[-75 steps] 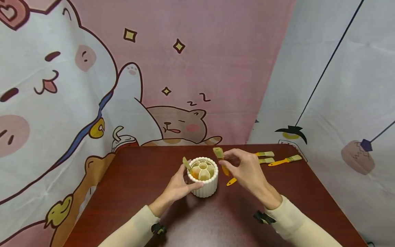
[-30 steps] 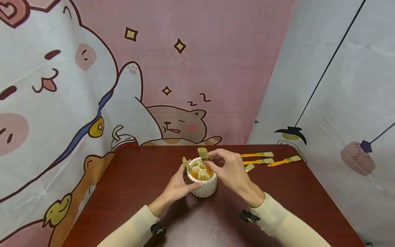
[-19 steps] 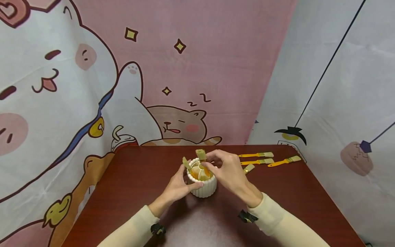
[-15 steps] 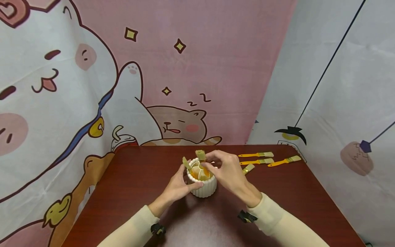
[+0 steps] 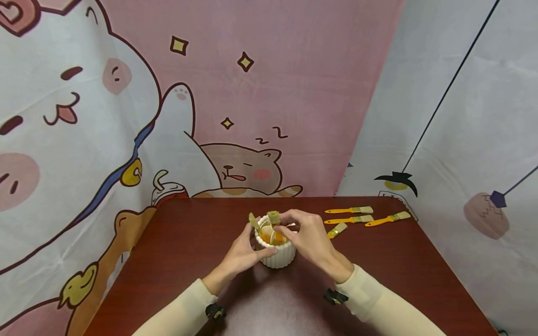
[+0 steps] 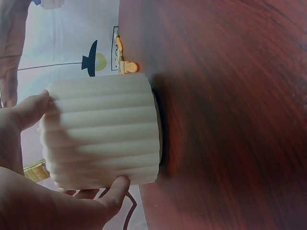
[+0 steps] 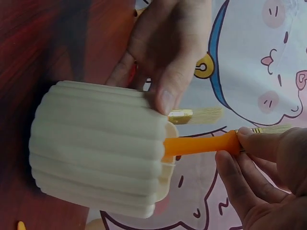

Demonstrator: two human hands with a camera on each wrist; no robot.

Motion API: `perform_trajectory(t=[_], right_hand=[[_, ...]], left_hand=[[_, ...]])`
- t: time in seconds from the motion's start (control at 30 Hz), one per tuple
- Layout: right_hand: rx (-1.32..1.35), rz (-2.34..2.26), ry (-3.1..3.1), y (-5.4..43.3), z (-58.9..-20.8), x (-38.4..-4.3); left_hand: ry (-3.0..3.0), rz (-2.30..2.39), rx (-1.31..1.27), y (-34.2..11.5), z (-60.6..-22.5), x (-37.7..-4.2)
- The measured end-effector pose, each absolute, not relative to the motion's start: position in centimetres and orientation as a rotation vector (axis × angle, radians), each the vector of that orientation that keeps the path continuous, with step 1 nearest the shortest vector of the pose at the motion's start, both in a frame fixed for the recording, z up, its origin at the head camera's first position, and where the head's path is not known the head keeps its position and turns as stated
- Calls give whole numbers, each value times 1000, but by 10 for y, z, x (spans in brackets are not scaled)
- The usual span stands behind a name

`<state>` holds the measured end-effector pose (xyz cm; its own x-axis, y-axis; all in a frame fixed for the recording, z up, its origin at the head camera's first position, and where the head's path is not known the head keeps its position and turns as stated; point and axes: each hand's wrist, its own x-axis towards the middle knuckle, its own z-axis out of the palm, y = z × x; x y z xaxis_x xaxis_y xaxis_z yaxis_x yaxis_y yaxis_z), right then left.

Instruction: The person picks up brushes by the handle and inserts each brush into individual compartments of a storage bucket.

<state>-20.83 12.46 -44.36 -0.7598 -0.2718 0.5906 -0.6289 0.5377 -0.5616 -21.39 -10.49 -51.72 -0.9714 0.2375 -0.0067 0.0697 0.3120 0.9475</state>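
A white ribbed pen holder [image 5: 279, 257] with petal-shaped compartments stands upright on the table. My left hand [image 5: 239, 253] grips its left side, thumb on the front near the rim and fingers behind. One flat paintbrush [image 7: 206, 115] leans in a left compartment, bristles up. Over the holder's right half, my right hand [image 5: 313, 240] pinches a second paintbrush [image 7: 201, 145] near its metal band. That brush's orange handle points down past the rim, its lower end hidden inside; the bristles are uppermost.
Several yellow-handled paintbrushes lie on the dark red table [image 5: 189, 242] at the right. Among them, one brush [image 5: 337, 230] is partly hidden by my right hand, and another brush [image 5: 388, 219] lies near the right edge. A printed cartoon cloth [image 5: 294, 93] hangs behind.
My right hand has carried the paintbrush left from beside the holder to over it, then lowered it handle first into the holder. The left hand keeps its grip in place.
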Motion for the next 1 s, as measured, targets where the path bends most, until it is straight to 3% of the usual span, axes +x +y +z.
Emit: perform_trajectory(t=[1.0], right_hand=[[912, 903, -2329, 128, -488, -215]], left_hand=[[2415, 1749, 317, -105, -519, -213]])
